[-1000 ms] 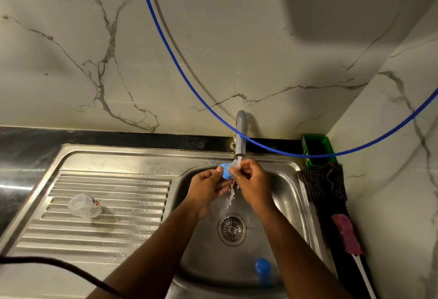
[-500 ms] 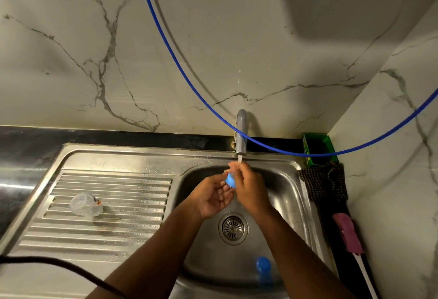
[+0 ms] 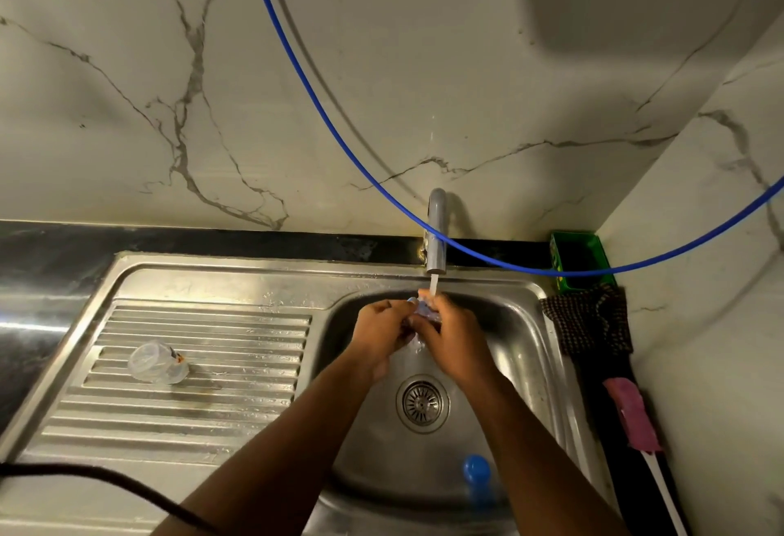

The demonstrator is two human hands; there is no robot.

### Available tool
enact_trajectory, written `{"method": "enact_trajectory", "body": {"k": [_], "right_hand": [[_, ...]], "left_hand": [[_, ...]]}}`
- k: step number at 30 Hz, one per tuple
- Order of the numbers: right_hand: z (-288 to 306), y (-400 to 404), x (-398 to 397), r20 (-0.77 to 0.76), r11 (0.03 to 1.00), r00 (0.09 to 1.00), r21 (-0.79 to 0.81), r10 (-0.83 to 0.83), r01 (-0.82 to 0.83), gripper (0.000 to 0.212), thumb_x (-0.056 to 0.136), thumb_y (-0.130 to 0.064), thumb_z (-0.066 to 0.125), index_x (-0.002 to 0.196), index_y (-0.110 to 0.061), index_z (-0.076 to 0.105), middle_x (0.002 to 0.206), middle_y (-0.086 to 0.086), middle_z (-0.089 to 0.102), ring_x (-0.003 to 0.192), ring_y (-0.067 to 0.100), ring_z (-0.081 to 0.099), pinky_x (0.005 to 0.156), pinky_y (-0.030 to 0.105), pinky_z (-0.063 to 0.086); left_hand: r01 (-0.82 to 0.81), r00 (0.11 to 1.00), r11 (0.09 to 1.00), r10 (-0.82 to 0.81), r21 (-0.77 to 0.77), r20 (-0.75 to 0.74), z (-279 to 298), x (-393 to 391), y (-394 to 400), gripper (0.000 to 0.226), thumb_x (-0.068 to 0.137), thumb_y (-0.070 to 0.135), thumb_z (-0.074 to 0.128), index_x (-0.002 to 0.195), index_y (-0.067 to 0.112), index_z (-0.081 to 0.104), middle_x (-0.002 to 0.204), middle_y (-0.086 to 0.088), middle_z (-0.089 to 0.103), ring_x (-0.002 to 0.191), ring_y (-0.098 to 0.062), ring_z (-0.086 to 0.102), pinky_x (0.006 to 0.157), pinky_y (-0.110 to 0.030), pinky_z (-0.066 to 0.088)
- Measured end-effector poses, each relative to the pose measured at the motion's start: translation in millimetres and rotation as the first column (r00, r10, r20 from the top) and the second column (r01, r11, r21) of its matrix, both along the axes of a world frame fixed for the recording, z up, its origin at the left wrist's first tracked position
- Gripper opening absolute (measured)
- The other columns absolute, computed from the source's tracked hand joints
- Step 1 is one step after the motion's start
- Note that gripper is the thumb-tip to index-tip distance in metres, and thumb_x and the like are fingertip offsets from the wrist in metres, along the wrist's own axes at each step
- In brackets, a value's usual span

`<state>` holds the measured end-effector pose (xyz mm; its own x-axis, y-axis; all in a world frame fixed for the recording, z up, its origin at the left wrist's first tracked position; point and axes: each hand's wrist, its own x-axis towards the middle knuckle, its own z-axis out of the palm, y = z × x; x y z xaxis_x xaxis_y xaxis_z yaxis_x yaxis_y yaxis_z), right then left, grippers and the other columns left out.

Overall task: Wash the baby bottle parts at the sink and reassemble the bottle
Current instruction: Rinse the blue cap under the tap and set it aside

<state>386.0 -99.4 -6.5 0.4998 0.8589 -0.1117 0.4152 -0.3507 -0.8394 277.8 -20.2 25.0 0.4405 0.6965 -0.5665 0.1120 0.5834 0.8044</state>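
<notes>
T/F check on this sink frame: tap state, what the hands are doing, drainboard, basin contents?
1. Water runs from the tap. True.
2. Both hands, left hand and right hand, are together under the stream on a small bottle part. True.
3. The drainboard holds a blue cap. False: a clear plastic piece lies there.
4. The basin holds nothing else. False: a blue-topped item sits near its front edge.

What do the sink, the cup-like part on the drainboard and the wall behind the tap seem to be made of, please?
Sink: brushed stainless steel by its grey sheen and pressed ridges. Cup-like part: likely clear plastic, since the ridges show through it. Wall: marble or marble-look tile, pale and glossy with grey veins; which one cannot be told.
</notes>
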Motion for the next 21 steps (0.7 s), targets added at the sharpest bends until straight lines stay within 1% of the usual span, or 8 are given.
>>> {"method": "enact_trajectory", "body": {"k": [4, 6, 8, 10, 13, 16, 18, 21], "right_hand": [[-11.7, -6.3, 3.1, -0.040, 0.990, 0.998, 0.136, -0.042, 0.047, 0.028, 0.094, -0.016, 0.075, 0.120, -0.023, 0.067, 0.116, -0.003, 0.075, 0.107, 0.007, 0.072, 0.093, 0.029, 0.060], [-9.4, -4.6, 5.5, -0.229, 0.978, 0.965, 0.136, -0.125, 0.159, 0.025, 0.095, -0.016, 0.074, 0.114, -0.028, 0.065, 0.114, -0.001, 0.075, 0.102, 0.007, 0.073, 0.089, 0.030, 0.062], [-6.2, -2.0, 6.6, -0.381, 0.978, 0.915, 0.099, -0.131, 0.182, 0.037, 0.096, -0.017, 0.073, 0.127, -0.032, 0.057, 0.122, -0.003, 0.070, 0.107, 0.009, 0.071, 0.085, 0.025, 0.061], [-8.3, -0.8, 9.7, -0.345, 0.995, 0.937, 0.047, -0.062, 0.084, 0.057, 0.095, -0.017, 0.074, 0.144, -0.030, 0.049, 0.132, -0.007, 0.063, 0.116, 0.006, 0.064, 0.089, 0.019, 0.056], [-11.7, -0.8, 8.6, -0.305, 0.999, 0.952, 0.038, -0.019, 0.032, 0.056, 0.089, -0.017, 0.080, 0.139, -0.028, 0.055, 0.139, -0.001, 0.059, 0.122, 0.011, 0.061, 0.097, 0.023, 0.053], [-12.3, 0.3, 4.0, -0.457, 0.962, 0.868, 0.080, -0.196, 0.259, 0.049, 0.085, -0.023, 0.085, 0.123, -0.035, 0.057, 0.127, -0.002, 0.067, 0.115, 0.016, 0.067, 0.091, 0.030, 0.058], [-14.9, 1.5, 1.5, -0.492, 0.937, 0.833, 0.092, -0.252, 0.338, 0.047, 0.082, -0.032, 0.087, 0.119, -0.039, 0.060, 0.122, -0.006, 0.071, 0.112, 0.015, 0.070, 0.091, 0.037, 0.061], [-15.6, 3.4, -2.7, -0.452, 0.941, 0.863, 0.130, -0.223, 0.311, 0.061, 0.081, -0.030, 0.087, 0.135, -0.035, 0.059, 0.131, -0.009, 0.068, 0.117, 0.010, 0.067, 0.097, 0.035, 0.059]], "left_hand": [[-0.044, 0.996, 0.995, 0.051, -0.095, 0.072, -8.4, -2.7, 6.6, 0.022, 0.098, 0.015, 0.061, 0.114, 0.003, 0.070, 0.103, -0.016, 0.078, 0.100, -0.028, 0.074, 0.091, -0.037, 0.060], [0.025, 0.994, 1.000, -0.024, -0.004, 0.110, -11.2, -5.4, 6.4, 0.023, 0.099, 0.014, 0.062, 0.114, 0.001, 0.072, 0.111, -0.017, 0.076, 0.106, -0.028, 0.073, 0.093, -0.036, 0.058], [0.122, 0.990, 0.979, -0.132, 0.162, 0.055, -16.4, -7.1, 6.3, 0.019, 0.098, 0.015, 0.064, 0.109, 0.009, 0.078, 0.124, -0.009, 0.072, 0.116, -0.023, 0.068, 0.100, -0.037, 0.054], [0.209, 0.978, 0.940, -0.201, 0.270, -0.055, -17.3, -4.9, 6.6, 0.019, 0.099, 0.017, 0.063, 0.106, 0.019, 0.080, 0.124, 0.002, 0.072, 0.116, -0.012, 0.067, 0.102, -0.033, 0.052], [0.271, 0.960, 0.907, -0.228, 0.323, -0.163, -9.1, 1.3, 3.8, 0.023, 0.101, 0.024, 0.059, 0.117, 0.017, 0.075, 0.108, 0.001, 0.077, 0.102, -0.010, 0.072, 0.095, -0.028, 0.057], [0.219, 0.965, 0.889, -0.137, 0.401, -0.223, -5.4, 8.7, 8.8, 0.018, 0.102, 0.025, 0.058, 0.105, 0.018, 0.075, 0.093, -0.001, 0.077, 0.083, -0.011, 0.073, 0.071, -0.018, 0.059], [0.149, 0.975, 0.898, -0.065, 0.413, -0.210, -0.6, 12.7, 21.6, 0.016, 0.103, 0.026, 0.057, 0.110, 0.019, 0.070, 0.100, -0.002, 0.076, 0.082, -0.010, 0.073, 0.065, -0.017, 0.058], [0.251, 0.958, 0.881, -0.166, 0.401, -0.235, 8.8, 23.0, 42.7, 0.042, 0.103, 0.033, 0.055, 0.143, 0.023, 0.052, 0.133, 0.002, 0.063, 0.111, -0.013, 0.066, 0.090, -0.028, 0.057]]}}
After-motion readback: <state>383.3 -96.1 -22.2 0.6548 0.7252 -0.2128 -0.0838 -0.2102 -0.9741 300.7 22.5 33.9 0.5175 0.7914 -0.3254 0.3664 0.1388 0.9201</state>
